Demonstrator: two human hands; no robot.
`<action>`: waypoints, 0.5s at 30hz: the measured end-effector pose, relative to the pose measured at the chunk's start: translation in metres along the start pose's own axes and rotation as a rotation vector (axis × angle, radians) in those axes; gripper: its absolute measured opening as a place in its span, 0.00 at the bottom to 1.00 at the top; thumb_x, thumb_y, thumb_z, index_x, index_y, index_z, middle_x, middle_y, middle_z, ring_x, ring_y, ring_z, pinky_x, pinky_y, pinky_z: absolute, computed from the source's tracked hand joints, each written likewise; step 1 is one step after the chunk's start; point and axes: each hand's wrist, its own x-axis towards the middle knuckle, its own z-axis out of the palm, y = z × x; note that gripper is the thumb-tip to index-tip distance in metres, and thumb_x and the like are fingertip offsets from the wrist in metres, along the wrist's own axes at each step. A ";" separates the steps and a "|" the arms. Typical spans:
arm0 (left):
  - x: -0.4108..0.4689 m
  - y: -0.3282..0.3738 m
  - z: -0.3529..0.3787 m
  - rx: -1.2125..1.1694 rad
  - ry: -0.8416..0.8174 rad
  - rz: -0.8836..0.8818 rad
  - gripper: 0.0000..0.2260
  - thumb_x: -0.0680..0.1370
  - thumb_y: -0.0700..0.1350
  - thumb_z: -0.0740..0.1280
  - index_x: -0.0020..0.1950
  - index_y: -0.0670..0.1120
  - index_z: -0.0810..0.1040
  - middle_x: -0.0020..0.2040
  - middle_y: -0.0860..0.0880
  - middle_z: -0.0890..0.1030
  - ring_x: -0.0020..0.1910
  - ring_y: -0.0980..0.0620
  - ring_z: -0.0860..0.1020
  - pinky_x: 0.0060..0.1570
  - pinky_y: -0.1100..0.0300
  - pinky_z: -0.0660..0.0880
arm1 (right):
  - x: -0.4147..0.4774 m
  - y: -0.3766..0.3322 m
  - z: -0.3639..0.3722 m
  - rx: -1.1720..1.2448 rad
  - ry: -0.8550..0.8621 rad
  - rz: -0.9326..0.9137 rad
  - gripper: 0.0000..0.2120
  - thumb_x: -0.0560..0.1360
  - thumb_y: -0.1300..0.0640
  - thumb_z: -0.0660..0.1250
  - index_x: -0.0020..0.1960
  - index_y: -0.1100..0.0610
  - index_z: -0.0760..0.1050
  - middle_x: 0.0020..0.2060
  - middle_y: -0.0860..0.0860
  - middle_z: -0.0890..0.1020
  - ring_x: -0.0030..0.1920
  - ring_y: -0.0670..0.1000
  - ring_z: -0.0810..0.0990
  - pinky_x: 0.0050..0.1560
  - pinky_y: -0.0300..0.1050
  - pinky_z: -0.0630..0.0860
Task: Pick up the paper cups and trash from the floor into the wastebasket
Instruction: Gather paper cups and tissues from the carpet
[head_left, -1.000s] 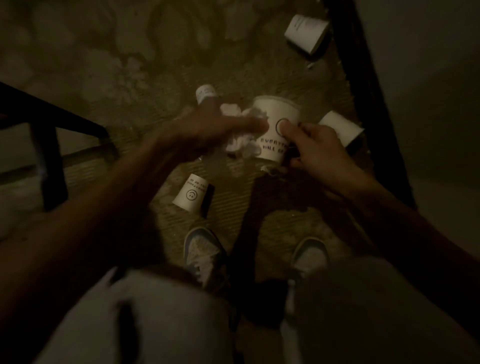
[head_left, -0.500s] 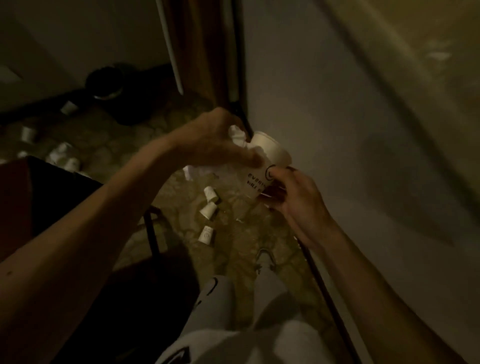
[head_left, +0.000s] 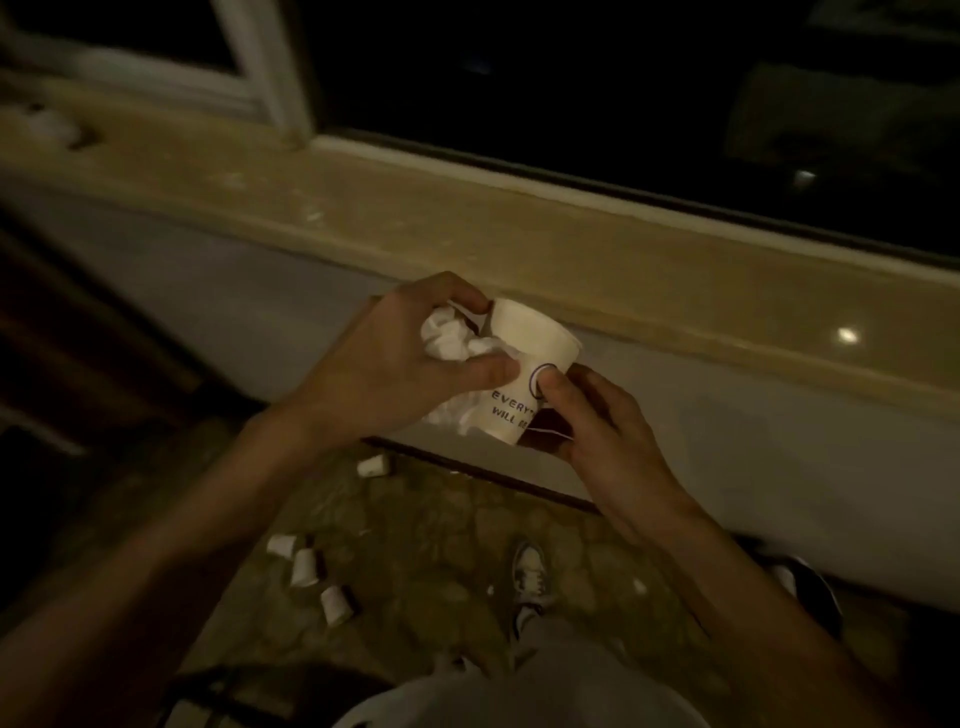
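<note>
A dark glass window pane (head_left: 571, 104) in a white painted frame (head_left: 270, 67) fills the top of the view, and below it runs a broad tan stone windowsill (head_left: 467, 228) carrying one small bright spot of reflected light (head_left: 848, 335). Under the sill stands a pale grey wall (head_left: 234, 291), ending in a dark skirting strip (head_left: 493, 480) at a mottled tan-and-brown stone-patterned floor (head_left: 441, 530). A dark brown piece of furniture (head_left: 78, 338) stands at the left edge, and the whole room is dim with a warm yellowish cast.

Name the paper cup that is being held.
The printed cup in the right hand, beside crumpled paper held by the left hand; others lie on the floor.
</note>
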 end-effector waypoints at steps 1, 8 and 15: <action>0.006 0.011 0.023 -0.045 -0.052 0.027 0.20 0.66 0.60 0.77 0.54 0.54 0.79 0.48 0.61 0.83 0.47 0.65 0.81 0.43 0.67 0.78 | -0.016 0.001 -0.021 -0.015 0.072 -0.031 0.22 0.70 0.40 0.68 0.57 0.54 0.79 0.51 0.51 0.86 0.53 0.52 0.84 0.55 0.52 0.80; 0.027 0.080 0.208 -0.162 -0.432 0.150 0.24 0.63 0.62 0.78 0.55 0.54 0.80 0.48 0.59 0.84 0.47 0.60 0.82 0.46 0.61 0.80 | -0.127 0.037 -0.163 0.039 0.537 -0.068 0.19 0.72 0.44 0.67 0.57 0.54 0.77 0.47 0.48 0.86 0.47 0.46 0.85 0.42 0.37 0.80; 0.012 0.116 0.418 -0.158 -0.751 0.065 0.15 0.68 0.52 0.79 0.51 0.59 0.80 0.48 0.64 0.83 0.46 0.66 0.81 0.39 0.70 0.77 | -0.214 0.117 -0.283 0.192 0.963 -0.041 0.15 0.75 0.48 0.67 0.57 0.51 0.67 0.53 0.54 0.82 0.49 0.53 0.85 0.44 0.51 0.84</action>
